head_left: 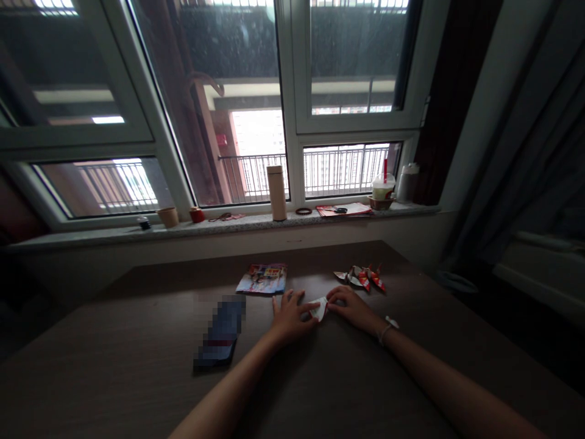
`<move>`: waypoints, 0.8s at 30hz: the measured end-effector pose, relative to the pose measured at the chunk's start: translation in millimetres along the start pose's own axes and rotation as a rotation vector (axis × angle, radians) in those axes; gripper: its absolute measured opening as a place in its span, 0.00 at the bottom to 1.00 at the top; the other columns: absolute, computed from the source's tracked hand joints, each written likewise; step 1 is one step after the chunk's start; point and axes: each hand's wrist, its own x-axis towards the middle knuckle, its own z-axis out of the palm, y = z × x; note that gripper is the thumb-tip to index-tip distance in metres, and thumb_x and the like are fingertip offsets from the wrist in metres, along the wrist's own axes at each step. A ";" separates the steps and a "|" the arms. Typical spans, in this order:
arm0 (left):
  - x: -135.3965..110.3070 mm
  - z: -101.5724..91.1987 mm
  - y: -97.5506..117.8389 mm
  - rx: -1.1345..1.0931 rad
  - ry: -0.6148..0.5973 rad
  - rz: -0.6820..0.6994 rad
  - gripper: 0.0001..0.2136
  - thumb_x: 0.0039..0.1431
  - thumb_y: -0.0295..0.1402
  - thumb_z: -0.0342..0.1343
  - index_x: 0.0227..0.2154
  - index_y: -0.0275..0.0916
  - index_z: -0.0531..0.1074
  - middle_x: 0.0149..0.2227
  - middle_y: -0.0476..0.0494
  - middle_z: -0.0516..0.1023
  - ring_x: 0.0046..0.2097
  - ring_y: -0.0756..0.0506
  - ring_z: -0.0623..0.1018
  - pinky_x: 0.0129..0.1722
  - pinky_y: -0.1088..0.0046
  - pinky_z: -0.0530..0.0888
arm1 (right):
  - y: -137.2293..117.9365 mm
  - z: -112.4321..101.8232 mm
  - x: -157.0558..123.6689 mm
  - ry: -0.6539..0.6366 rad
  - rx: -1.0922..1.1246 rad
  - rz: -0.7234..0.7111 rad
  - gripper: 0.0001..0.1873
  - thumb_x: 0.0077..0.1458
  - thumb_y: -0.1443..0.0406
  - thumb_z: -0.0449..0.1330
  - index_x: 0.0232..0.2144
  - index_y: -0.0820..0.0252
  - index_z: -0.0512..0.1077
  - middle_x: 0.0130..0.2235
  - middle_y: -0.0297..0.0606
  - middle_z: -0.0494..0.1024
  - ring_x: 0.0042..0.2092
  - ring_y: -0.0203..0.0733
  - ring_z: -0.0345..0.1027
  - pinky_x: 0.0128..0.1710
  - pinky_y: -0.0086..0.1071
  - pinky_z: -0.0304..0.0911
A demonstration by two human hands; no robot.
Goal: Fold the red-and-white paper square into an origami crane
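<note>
Between my two hands, a small piece of folded paper [319,309], white with a red edge, lies on the brown table. My left hand [292,316] holds its left side with the index finger and thumb, while the other fingers spread out over the tabletop. At the paper's right edge, the fingertips of my right hand [350,303] are pinched together on it. Several folded paper figures [361,277] in red and white, with pointed ends, sit just beyond my right hand. A stack of colourful printed paper sheets [262,278] lies beyond my left hand.
Left of my left forearm lies a dark phone [222,332], its screen pixelated. On the windowsill [247,227] behind the table [150,317] stand a beige flask [276,193], a paper cup [168,217], a drink cup with a red straw [382,186] and scissors [339,210] on red papers.
</note>
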 end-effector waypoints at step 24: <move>-1.4 -10.3 0.6 0.012 -0.092 0.018 0.27 0.51 0.51 0.58 0.56 0.64 0.67 0.69 0.45 0.53 0.70 0.31 0.45 0.62 0.34 0.36 | -11.6 9.7 1.5 0.031 -0.154 0.093 0.07 0.58 0.62 0.58 0.29 0.58 0.72 0.42 0.39 0.73 0.48 0.45 0.63 0.52 0.39 0.57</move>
